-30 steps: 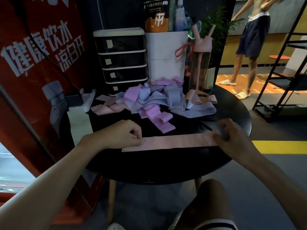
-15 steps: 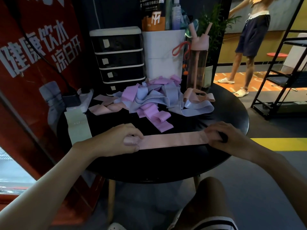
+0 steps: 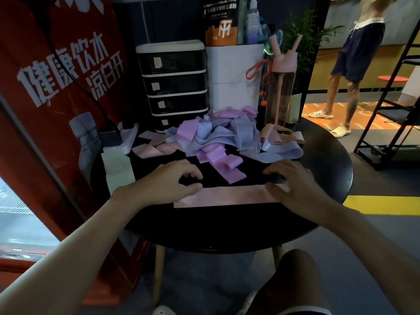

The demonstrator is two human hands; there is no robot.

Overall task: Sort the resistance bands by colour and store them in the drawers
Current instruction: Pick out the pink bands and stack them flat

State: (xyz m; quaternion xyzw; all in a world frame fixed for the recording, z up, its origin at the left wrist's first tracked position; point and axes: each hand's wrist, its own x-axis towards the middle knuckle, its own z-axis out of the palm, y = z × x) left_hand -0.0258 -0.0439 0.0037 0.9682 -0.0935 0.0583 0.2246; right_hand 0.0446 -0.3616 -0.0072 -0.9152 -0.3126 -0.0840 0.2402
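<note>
A pale pink resistance band [image 3: 229,196] lies flat across the near part of the round black table [image 3: 227,233]. My left hand [image 3: 168,180] rests on its left end, thumb on the band and fingers arched above it. My right hand [image 3: 293,185] covers and presses its right end. Behind them lies a tangled pile of purple, blue and pink bands [image 3: 218,137]. The black drawer unit [image 3: 172,85] with white trim stands at the back of the table, all its drawers closed.
A white box [image 3: 234,76] and a pink-lidded water bottle [image 3: 281,87] stand behind the pile. A power strip [image 3: 122,137] and a pale green device [image 3: 118,171] sit at the table's left edge. A red banner is on the left, a black rack at right. A person stands far right.
My hands have drawn closer together along the pink band. The visible length of the band is shorter, and its left end now shows below my left hand.
</note>
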